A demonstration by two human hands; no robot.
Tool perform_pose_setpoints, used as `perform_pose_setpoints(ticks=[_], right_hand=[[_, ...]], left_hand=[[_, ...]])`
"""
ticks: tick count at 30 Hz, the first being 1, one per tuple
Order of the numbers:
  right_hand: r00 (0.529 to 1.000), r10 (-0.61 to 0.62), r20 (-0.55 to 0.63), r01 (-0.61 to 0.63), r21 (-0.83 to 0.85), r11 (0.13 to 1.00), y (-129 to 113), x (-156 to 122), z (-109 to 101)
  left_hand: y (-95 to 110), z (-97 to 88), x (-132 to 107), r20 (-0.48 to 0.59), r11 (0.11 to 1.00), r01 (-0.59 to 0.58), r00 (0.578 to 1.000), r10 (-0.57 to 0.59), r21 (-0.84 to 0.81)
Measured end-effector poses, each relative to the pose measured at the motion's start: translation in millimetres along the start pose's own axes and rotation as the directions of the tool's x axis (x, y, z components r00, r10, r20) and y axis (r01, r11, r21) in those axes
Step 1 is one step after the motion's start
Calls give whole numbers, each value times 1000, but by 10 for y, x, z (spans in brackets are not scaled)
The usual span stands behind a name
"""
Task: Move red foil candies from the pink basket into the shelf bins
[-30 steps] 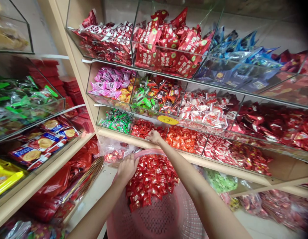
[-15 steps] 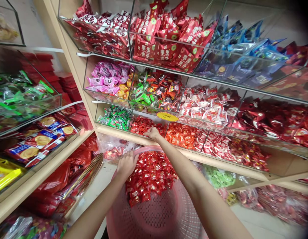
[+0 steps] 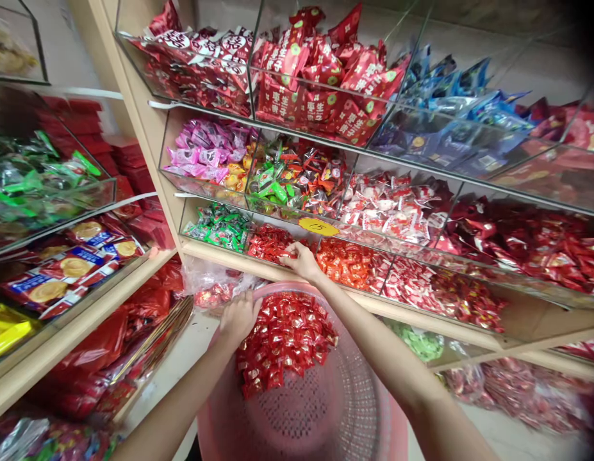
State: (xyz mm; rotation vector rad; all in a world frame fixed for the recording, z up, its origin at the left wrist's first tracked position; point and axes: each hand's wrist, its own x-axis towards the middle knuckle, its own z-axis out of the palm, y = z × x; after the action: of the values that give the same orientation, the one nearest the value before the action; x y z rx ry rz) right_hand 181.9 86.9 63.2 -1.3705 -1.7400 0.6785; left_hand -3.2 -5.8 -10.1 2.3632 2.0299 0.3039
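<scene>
Fingers (image 3: 288, 261) of the right hand (image 3: 304, 264) curl half open, hold unclear, at red sweets (image 3: 268, 242) stocked mid-frame; the left hand (image 3: 238, 319) clasps the basket (image 3: 373, 410), lower centre, where a heap (image 3: 287, 339) is left.

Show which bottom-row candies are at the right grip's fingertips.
The red-wrapped candies, second group from left, between green-wrapped candies and orange-red candies; the right grip has its fingertips at these alone.

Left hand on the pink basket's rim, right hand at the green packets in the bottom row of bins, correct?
Not quite: the head view shows the right hand at the red packets; the green packets are one bin to the left. The left hand is indeed on the rim of the pink basket.
</scene>
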Motion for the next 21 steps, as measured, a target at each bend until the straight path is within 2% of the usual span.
perform_pose_setpoints(ticks=[2, 3, 6, 8, 11, 16, 19, 21], right_hand=[[983, -159, 89, 161, -13, 987, -4, -291, -84], [968, -201, 148, 208, -32, 978, 18, -441, -109], [923, -209, 323, 268, -148, 952, 156, -804, -116], [896, -187, 403, 287, -203, 936, 250, -927, -84], [861, -179, 476, 322, -238, 916, 319, -970, -18], [822, -198, 534, 371, -239, 897, 332, -960, 94], [829, -220, 513, 361, -191, 913, 355, -936, 107], [853, -250, 458, 353, -154, 923, 370, -891, 59]], left_hand=[[1, 2, -1, -8, 1000, 2, 1000, -2, 6], [1, 1, -1, -11, 1000, 2, 1000, -2, 7], [0, -2, 2, -10, 1000, -6, 1000, 6, -3], [2, -4, 4, -6, 1000, -13, 1000, 13, -11], [8, -6, 3, -3, 1000, -9, 1000, 9, -9], [11, -7, -7, -17, 1000, -9, 1000, 9, -12], [5, -6, -10, -12, 1000, -10, 1000, 9, -13], [3, -6, -9, -11, 1000, -9, 1000, 8, -14]])
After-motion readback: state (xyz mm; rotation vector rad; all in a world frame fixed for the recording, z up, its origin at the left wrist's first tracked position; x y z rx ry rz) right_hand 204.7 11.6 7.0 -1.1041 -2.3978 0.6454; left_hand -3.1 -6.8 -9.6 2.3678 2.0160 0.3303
